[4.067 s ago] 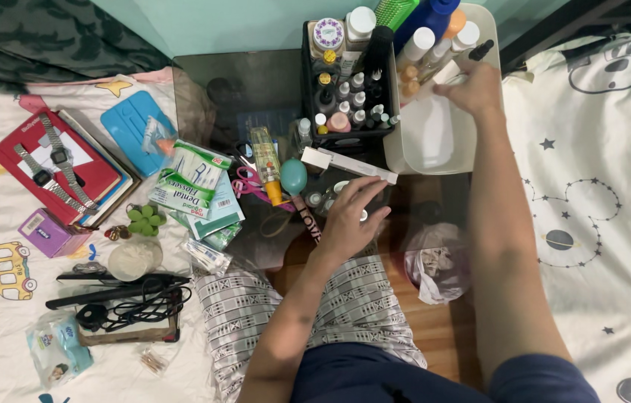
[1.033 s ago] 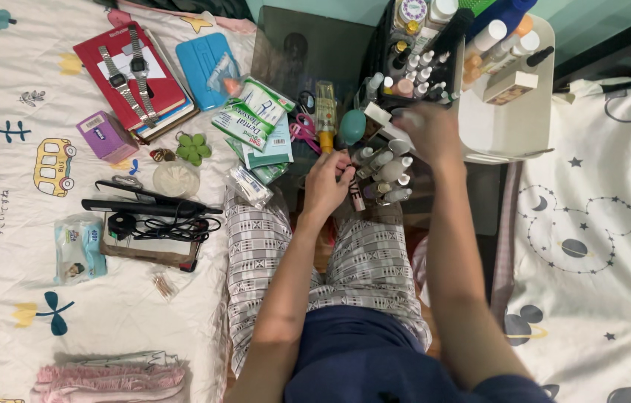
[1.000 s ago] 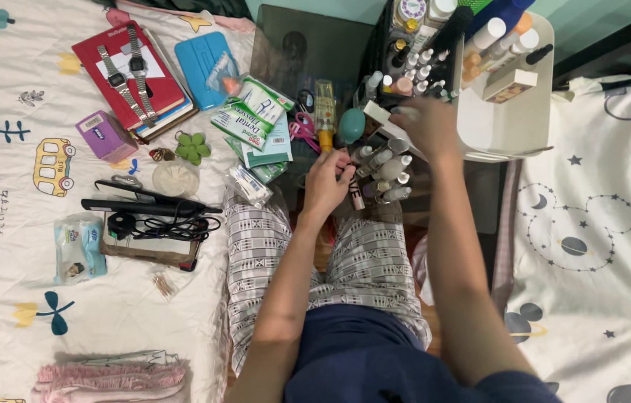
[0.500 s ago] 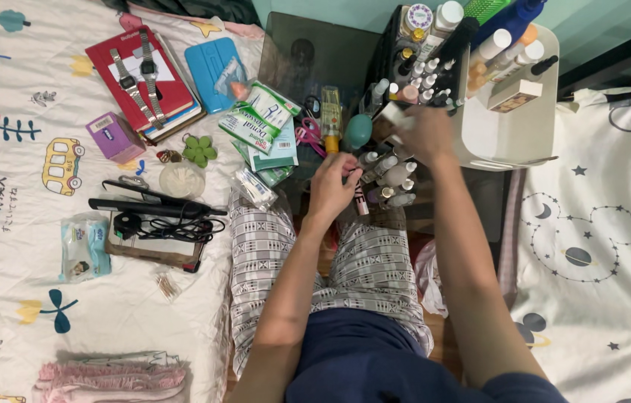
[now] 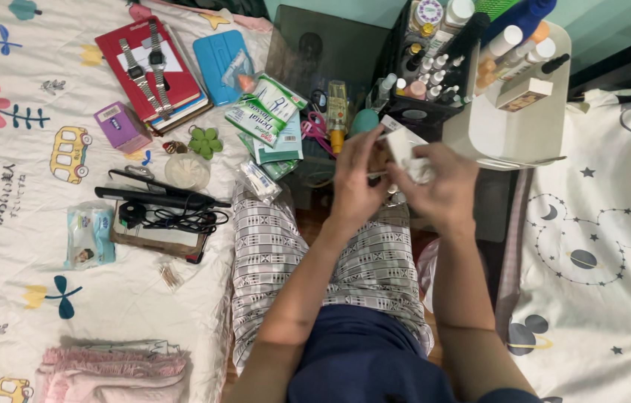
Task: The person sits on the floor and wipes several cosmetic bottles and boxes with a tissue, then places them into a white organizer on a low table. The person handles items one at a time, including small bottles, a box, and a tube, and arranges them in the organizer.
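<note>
Your left hand (image 5: 356, 179) and right hand (image 5: 441, 186) both pinch a long white box (image 5: 403, 142) | held above your lap, near the white bin (image 5: 513, 130) | two-handed grip steadies it for handling.

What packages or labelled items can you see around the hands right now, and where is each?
Long white box: held between left hand and right hand.
Green and white floss packets: on the dark table, left of the hands.
Small purple box: on the bedsheet, white label on top.
Pale blue wipes pack: bedsheet, far left.
Small tan carton: in the white bin.
</note>
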